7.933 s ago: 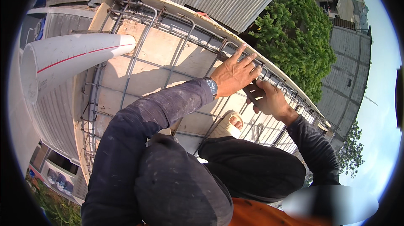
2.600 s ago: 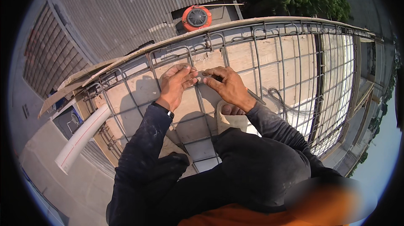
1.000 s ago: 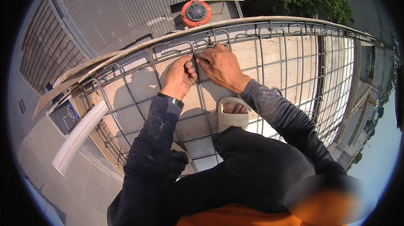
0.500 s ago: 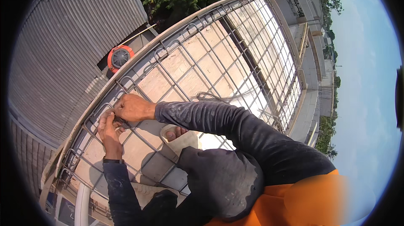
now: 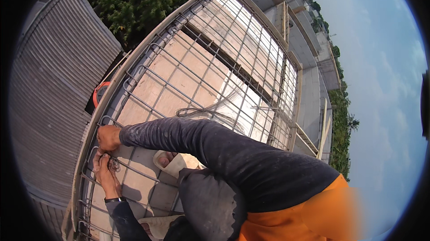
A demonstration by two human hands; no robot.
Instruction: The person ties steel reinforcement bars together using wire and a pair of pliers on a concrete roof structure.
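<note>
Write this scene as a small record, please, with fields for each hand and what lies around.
Left hand: beside a small tangle of thin dark wire, at the grey steel-bar grid; whether it grips is unclear
Right hand: curled, at the grid's edge; anything held is hidden
Near the middle: a loose looped bundle of thin grey wire
Footwear: pale open-toed sandals
Background: grey corrugated roof, dense green foliage

Just one head fisheye, looking slantwise down, fairly close, sky [image 5: 371, 70] way off right of the right grip [image 5: 109, 138].
</note>
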